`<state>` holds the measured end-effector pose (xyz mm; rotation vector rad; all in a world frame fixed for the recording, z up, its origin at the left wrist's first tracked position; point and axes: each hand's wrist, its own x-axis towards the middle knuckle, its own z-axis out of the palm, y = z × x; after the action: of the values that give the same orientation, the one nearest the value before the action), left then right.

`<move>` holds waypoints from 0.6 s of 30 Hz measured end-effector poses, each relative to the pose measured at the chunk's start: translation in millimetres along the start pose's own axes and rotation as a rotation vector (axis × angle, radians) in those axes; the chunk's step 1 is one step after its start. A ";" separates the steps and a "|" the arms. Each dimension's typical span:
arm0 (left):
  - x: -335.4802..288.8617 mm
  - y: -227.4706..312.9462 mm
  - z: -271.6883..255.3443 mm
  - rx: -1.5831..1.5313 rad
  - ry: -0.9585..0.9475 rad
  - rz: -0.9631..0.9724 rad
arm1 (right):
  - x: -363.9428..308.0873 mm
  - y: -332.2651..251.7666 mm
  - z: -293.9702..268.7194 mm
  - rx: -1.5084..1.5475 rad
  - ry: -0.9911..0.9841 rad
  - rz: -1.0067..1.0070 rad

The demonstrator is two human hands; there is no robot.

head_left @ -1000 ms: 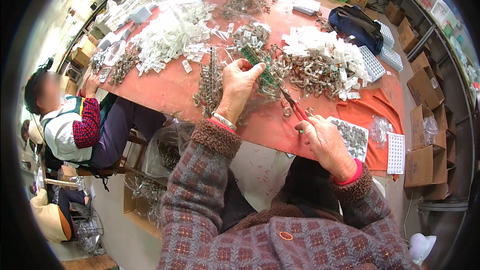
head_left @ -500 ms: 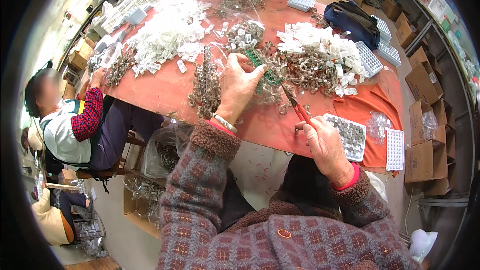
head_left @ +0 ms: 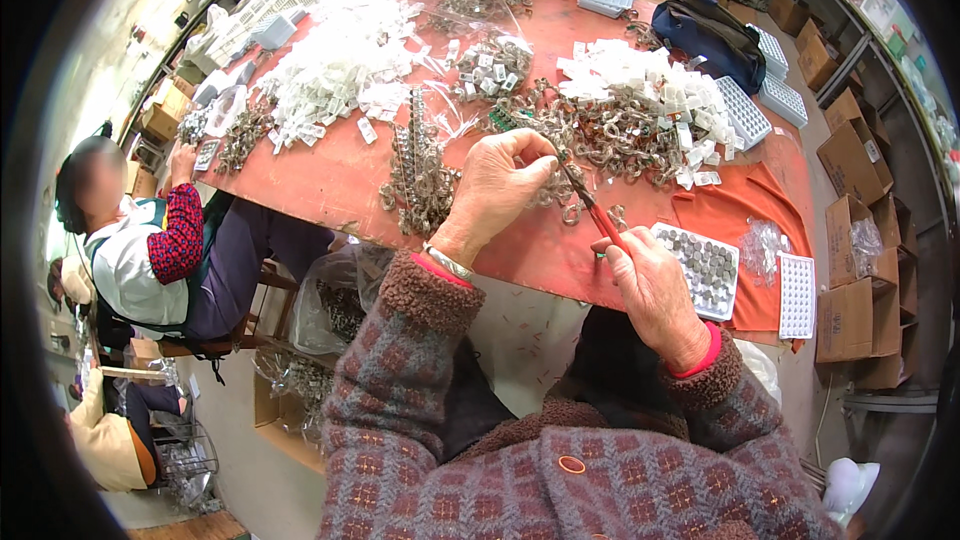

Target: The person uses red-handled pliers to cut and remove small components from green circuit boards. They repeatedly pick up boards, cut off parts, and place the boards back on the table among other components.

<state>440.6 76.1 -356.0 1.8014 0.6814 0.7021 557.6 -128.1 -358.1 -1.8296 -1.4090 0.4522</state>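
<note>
My right hand [head_left: 657,285] is closed around red-handled pliers [head_left: 603,224], whose dark jaws point up and left. Right at the jaws, my left hand [head_left: 503,183] pinches thumb against fingertip; whatever lies between them is too small or hidden to make out. Just behind the left hand a green strip [head_left: 505,118] lies partly covered among small curled metal-looking parts. A larger heap of these brownish-grey parts [head_left: 622,148] spreads beyond the pliers. To the left of my left hand sits a pile of similar parts with dark strips [head_left: 415,165].
Piles of small white pieces [head_left: 335,65] cover the reddish table [head_left: 340,202]. At right are a white tray of grey round pieces [head_left: 700,270], an orange cloth [head_left: 745,210] and a dark bag [head_left: 708,40]. A co-worker [head_left: 150,240] sits at left; cardboard boxes [head_left: 855,240] line the right.
My left hand has shifted right and down to the plier jaws. The green strip it was at now lies behind it, partly covered. The right hand still grips the pliers, almost unmoved.
</note>
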 end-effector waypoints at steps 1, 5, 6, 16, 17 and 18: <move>-0.2 -1.4 0.2 -0.004 0.000 -0.018 | 0.0 -0.4 -0.1 -0.012 0.003 -0.030; -1.3 -5.6 4.2 -0.127 0.012 -0.029 | -0.7 -1.8 -4.2 0.001 -0.023 -0.027; -2.0 -5.9 4.9 -0.176 0.023 -0.028 | -1.4 -2.1 -6.8 0.005 -0.050 -0.003; -3.7 -6.3 -7.2 -0.306 0.062 -0.118 | -0.2 -18.1 -17.3 0.007 -0.035 -0.029; -3.8 -6.3 -7.6 -0.292 0.055 -0.123 | 2.5 -18.6 -17.6 -0.047 -0.017 -0.035; -4.5 -6.1 -7.6 -0.326 0.042 -0.126 | 5.0 -18.7 -17.6 -0.101 0.002 -0.043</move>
<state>431.3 79.3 -360.2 1.4367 0.6604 0.7226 558.9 -128.0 -332.0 -1.8751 -1.4912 0.3631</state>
